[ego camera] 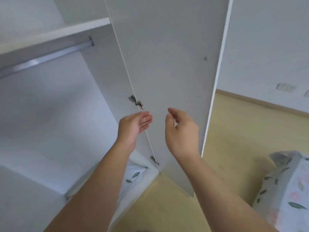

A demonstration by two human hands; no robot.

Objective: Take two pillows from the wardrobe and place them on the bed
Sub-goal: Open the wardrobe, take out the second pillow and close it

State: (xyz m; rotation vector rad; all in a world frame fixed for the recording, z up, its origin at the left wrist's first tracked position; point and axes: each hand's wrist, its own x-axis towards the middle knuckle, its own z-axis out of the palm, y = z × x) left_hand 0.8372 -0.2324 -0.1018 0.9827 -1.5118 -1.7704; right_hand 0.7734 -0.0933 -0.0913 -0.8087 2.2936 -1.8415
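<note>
already both hands, left hand (133, 126) and right hand (180, 131), hang spread and empty before the open wardrobe door (167, 64), seemingly poised to reach the leafy pillow (133, 174) below.

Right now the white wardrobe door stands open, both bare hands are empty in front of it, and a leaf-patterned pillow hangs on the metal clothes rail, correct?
Not quite. In the head view the metal clothes rail is bare; the leaf-patterned pillow lies low in the wardrobe. The white wardrobe door is open, and the left hand and right hand are empty.
</note>
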